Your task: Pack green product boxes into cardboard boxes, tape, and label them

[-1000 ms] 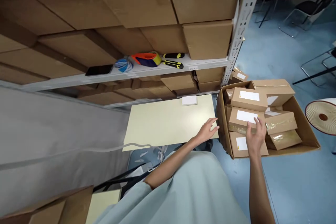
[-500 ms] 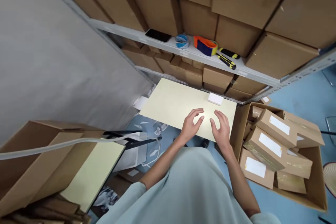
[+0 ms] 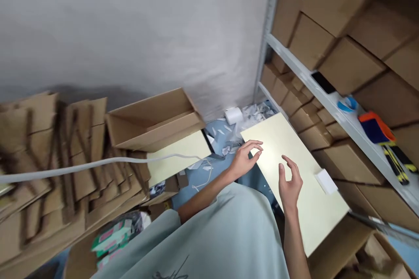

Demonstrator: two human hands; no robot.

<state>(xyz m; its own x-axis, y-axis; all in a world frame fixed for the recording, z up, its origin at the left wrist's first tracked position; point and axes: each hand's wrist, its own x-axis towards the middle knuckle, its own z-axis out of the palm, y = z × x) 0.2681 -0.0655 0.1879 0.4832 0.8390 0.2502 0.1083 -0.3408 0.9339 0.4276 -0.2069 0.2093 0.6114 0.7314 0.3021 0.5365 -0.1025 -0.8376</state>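
My left hand [image 3: 245, 160] hovers over the near left edge of a pale yellow tabletop [image 3: 291, 157], fingers curved and apart, holding nothing. To its right, my right hand [image 3: 290, 182] is raised over the same tabletop, thumb and fingers spread, with nothing in it. A small white box [image 3: 326, 181] lies on the tabletop to the right of my right hand, apart from it.
An open cardboard box [image 3: 157, 117] stands at left on another pale table [image 3: 180, 157]. Folded cardboard [image 3: 75, 152] is stacked further left. A grey shelf [image 3: 340, 109] at right holds boxes, a phone [image 3: 323, 82], tape [image 3: 347, 103] and cutters [image 3: 395, 165]. A white cable [image 3: 98, 165] crosses at left.
My view has swung to the left, so the shelf and tabletop appear further right and the stacked cardboard has come into sight. Both hands stay apart and hold nothing.
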